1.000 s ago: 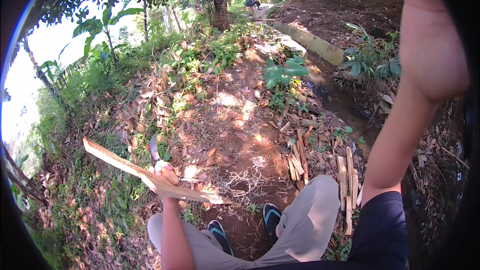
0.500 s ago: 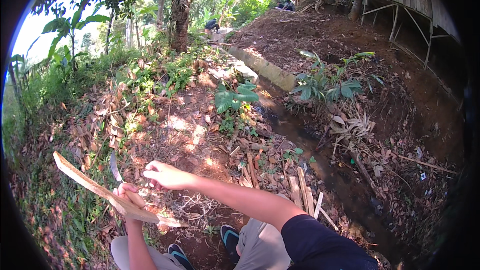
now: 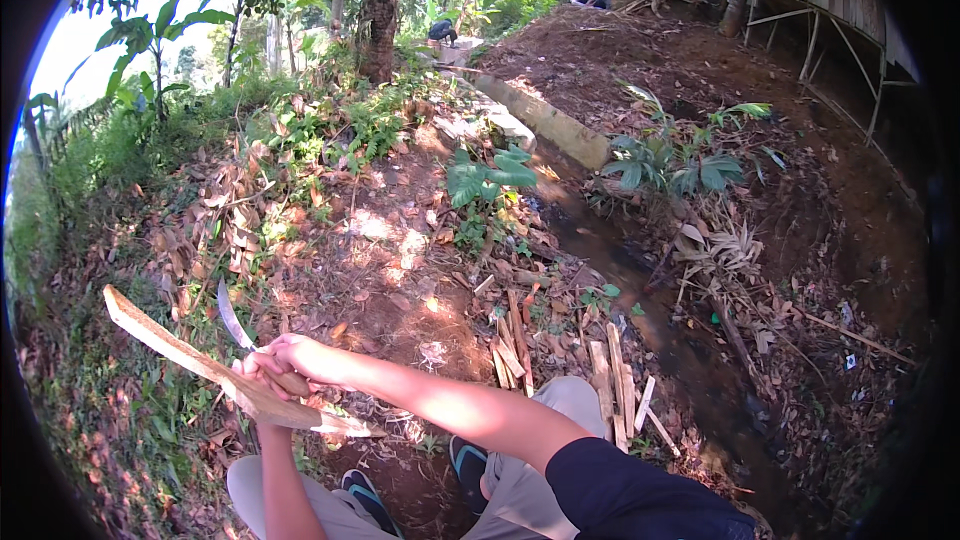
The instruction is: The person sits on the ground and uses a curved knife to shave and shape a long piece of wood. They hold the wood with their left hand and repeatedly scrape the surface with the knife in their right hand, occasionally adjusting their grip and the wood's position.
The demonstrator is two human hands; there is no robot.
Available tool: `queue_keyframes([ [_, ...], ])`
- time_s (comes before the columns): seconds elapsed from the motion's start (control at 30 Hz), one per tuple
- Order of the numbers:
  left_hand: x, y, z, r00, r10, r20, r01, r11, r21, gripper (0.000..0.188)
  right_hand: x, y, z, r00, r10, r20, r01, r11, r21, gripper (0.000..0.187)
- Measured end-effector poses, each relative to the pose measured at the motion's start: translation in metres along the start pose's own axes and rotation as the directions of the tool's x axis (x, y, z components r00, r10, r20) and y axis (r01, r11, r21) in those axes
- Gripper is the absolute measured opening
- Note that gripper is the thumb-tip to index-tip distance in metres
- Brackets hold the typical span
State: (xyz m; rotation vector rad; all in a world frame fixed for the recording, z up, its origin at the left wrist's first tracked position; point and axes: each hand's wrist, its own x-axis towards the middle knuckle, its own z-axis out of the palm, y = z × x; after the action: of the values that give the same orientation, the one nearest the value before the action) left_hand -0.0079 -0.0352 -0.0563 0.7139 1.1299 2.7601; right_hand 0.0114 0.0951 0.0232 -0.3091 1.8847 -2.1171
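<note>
A long, pale wooden board [image 3: 180, 348] with a pointed near end slants across my left wrist. My left hand [image 3: 262, 367] is closed beside it, around the board and the wooden handle of a curved knife [image 3: 233, 318]. That narrow blade points up and away, beyond the board. Reaching across from the right, my right hand [image 3: 305, 354] is closed at the knife's handle, against my left fingers. The fingertips of both hands are partly hidden where they overlap.
Several split wood pieces [image 3: 612, 385] lie right of my knees. A muddy ditch [image 3: 640, 305] runs along the right, below a bare slope. A tree trunk [image 3: 380, 15] stands ahead; a crouching person [image 3: 441, 33] is far off. Dry leaves cover the ground.
My right hand has come down and left from above the knife's handle and closed there beside my left hand. The view has shifted slightly; the board has hardly moved.
</note>
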Motion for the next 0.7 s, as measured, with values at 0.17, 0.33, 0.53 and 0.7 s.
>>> queue_keyframes([
  [0.17,-0.003,0.002,0.005,0.997,-0.008,-0.073,0.011,0.999,0.045,0.038,-0.005,-0.012,0.008,0.993,0.038,0.11,-0.052,0.99,0.128,0.035],
  [0.33,-0.003,0.006,0.029,0.994,-0.029,-0.103,0.034,0.998,0.046,0.033,-0.006,0.005,0.006,0.978,-0.109,-0.178,0.138,0.976,0.165,0.033],
  [0.53,-0.003,0.012,0.024,0.997,-0.025,0.07,0.002,0.951,0.308,0.032,-0.041,-0.004,-0.045,0.863,-0.005,-0.506,0.072,0.991,0.113,0.035],
  [0.7,-0.003,0.003,0.03,0.958,0.191,-0.212,-0.155,0.973,0.172,0.038,-0.116,0.034,-0.111,0.806,0.275,-0.525,-0.258,0.96,0.107,0.026],
])
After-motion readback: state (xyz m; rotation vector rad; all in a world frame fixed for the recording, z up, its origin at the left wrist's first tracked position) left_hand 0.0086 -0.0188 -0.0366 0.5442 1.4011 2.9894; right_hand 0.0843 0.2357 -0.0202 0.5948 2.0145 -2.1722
